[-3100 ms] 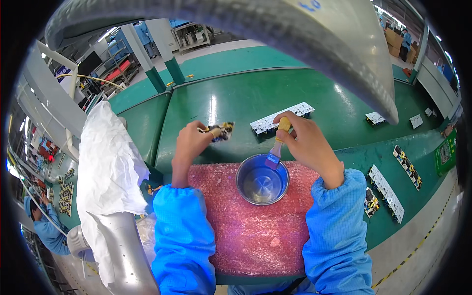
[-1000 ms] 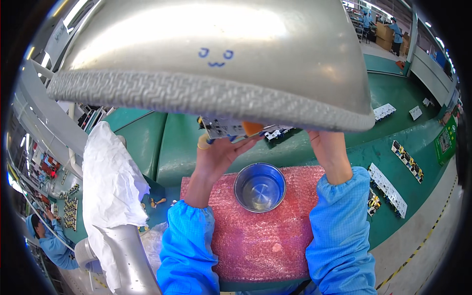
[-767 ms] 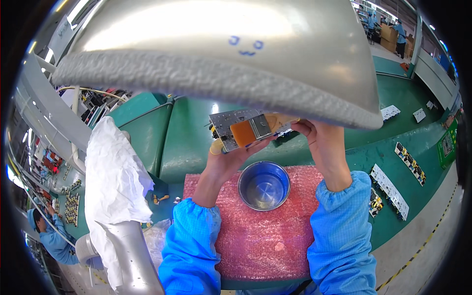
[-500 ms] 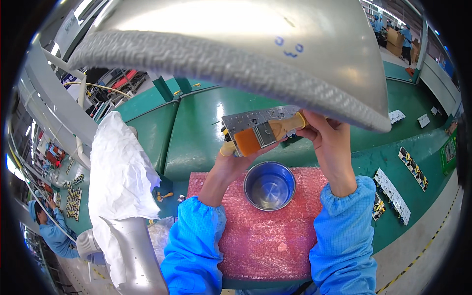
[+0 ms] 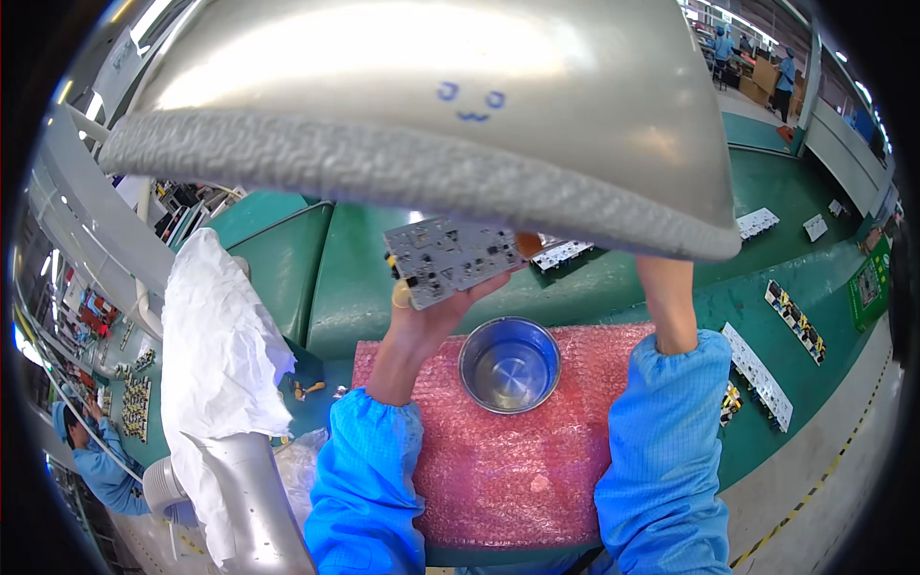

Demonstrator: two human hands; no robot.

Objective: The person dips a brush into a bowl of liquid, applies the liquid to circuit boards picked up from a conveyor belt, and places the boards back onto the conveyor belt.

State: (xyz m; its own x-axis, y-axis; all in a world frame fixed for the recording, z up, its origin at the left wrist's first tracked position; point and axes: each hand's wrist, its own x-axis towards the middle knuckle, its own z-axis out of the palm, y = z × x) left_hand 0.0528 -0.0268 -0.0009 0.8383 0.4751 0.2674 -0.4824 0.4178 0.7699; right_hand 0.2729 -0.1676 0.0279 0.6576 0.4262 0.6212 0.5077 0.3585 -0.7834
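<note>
While the left hand supported the printed circuit board in the air, orange-brown brush bristles showed at the board's right end; contact between the two could not be confirmed.

Technique, as judged: the board was best kept clear of the metal hood, with the grip confined to edges so that the small dark components on its grey face stayed untouched. Light, even strokes with a sparingly loaded brush seemed advisable. Bringing the work out from under the hood's padded grey rim would have given a better sight of the bristles.

Pose: the left hand reached up and forward, palm turned upward, grasping the board from below; its fingers lay along the near edge, and a yellowish finger cot showed at the near left corner. The board sat tilted, grey face toward the wearer. The right forearm rose nearly straight toward the hood; only the lowest part of the right hand was exposed, so its grasp could not be told. Below and between the arms, the metal bowl stood upright on pink bubble wrap.
</note>
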